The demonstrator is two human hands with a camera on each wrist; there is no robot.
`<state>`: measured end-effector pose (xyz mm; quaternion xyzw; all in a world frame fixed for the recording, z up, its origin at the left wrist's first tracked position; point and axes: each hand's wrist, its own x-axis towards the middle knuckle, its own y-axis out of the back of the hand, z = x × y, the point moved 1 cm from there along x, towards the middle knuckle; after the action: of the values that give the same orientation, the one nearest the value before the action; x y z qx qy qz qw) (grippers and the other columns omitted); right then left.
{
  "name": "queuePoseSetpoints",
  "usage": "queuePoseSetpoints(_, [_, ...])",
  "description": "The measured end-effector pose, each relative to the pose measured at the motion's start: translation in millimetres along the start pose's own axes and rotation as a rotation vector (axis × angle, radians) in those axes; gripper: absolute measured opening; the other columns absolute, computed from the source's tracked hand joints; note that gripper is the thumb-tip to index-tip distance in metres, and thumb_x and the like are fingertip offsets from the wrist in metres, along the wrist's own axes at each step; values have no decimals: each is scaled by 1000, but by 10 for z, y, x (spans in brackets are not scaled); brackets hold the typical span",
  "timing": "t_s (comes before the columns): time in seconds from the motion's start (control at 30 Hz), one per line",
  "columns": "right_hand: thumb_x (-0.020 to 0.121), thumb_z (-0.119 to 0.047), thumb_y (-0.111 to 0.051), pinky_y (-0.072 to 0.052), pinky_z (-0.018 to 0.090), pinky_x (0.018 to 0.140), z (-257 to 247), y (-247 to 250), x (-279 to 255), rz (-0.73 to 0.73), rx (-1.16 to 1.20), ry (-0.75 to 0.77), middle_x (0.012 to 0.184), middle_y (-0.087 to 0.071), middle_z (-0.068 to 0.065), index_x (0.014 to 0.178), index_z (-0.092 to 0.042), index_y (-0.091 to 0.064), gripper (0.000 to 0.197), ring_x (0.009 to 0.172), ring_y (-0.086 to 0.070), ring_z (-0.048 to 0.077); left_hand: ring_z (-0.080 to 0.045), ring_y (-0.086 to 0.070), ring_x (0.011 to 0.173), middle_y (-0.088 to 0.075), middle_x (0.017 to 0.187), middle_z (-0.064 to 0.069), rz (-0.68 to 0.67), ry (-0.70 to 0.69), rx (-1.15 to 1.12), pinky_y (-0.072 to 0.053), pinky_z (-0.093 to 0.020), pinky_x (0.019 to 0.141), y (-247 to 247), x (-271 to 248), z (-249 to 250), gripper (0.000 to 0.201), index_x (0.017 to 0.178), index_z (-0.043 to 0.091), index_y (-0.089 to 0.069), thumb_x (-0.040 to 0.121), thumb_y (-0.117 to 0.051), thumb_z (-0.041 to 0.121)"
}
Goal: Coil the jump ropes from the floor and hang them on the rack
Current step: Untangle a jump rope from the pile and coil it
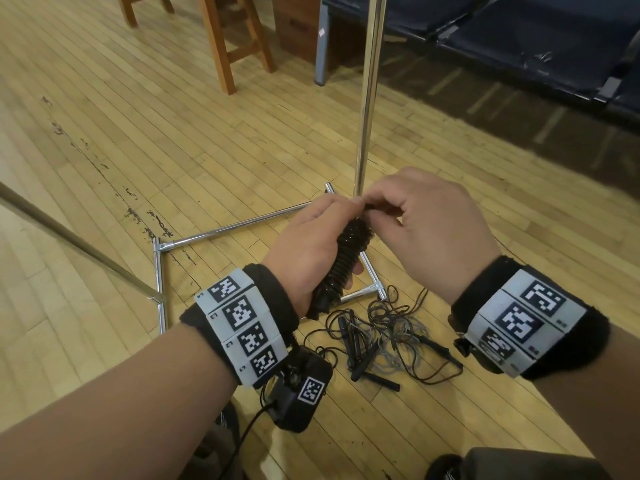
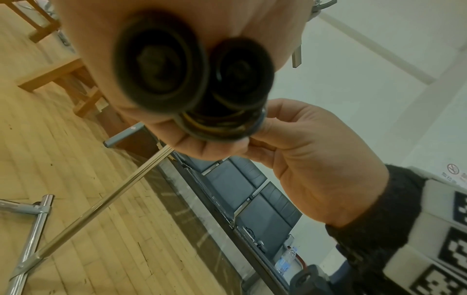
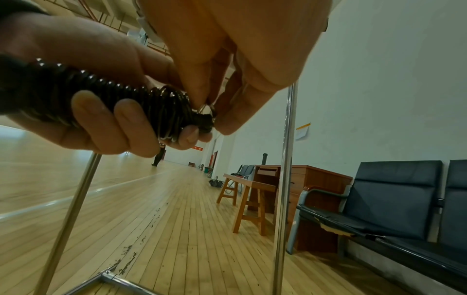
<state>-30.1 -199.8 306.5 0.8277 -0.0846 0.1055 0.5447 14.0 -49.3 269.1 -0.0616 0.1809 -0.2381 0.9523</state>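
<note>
Coiled rope [image 1: 341, 268] in left fist [image 1: 308, 244], right fingertips [image 1: 375, 202] seemingly pinching.

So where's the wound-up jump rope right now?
In the head view it's mid-frame: the wound-up jump rope sits in the left hand, its top end pinched by the right hand, above the rack base.
</note>
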Motion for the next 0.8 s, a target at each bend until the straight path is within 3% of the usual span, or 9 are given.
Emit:
queuePoseSetpoints(0.07, [95,-25,-66,-35,8,73,15,3,-8,-8,15,-16,101,-56,-13,105,-32,-73,14,89,-55,5,-28,-63,59,-68,81,-7,0,-7,-15,-48,-33,50,4,13,3,24,109,11,-66,105,-60,33])
queuePoseSetpoints(0.17, [96,-24,-64,-31,5,73,11,9,-20,-6,-1,-15,102,-60,-12,107,-34,-73,18,89,-54,4,-27,-63,57,-67,81,-8,-13,-22,-20,-49,-33,47,-1,23,-11,26,106,12,-68,99,-62,37])
queuePoseSetpoints(0.27, [97,-23,-63,-33,4,72,0,17,-16,0,-4,-29,100,-65,-10,107,-34,-73,19,88,-57,6,-27,-64,58,-66,86,-11,-34,-31,1,-50,-32,45,1,33,-22,35,107,14,-68,91,-62,44])
queuePoseSetpoints(0.4, [94,-18,-67,-40,0,71,-3,10,1,12,102,-94,90,-67,-15,99,-36,-75,20,80,-60,-3,-26,-65,59,-67,93,-15,-69,-27,71,-51,-33,47,28,48,-28,39,109,18,-68,91,-60,52])
queuePoseSetpoints(0.57, [93,-17,-69,-50,12,69,13,4,17,-8,194,-119,81,-68,-17,94,-35,-69,19,80,-63,-2,-28,-64,59,-66,112,-32,-79,-41,98,-50,-32,47,21,51,-59,40,110,17,-68,93,-59,52])
queuePoseSetpoints(0.7, [93,-16,-69,-52,23,72,32,-32,61,-29,181,-121,85,-65,-13,91,-26,-69,11,82,-61,4,-28,-65,58,-68,109,-30,-56,-40,116,-50,-33,48,-2,83,-78,38,109,18,-68,92,-60,50])
queuePoseSetpoints(0.8, [91,-18,-73,-48,18,67,80,-41,100,-34,221,-157,86,-63,-13,87,-24,-68,9,78,-59,3,-28,-66,60,-71,108,-27,-49,-39,121,-51,-33,49,17,101,-73,42,109,19,-69,94,-59,57])
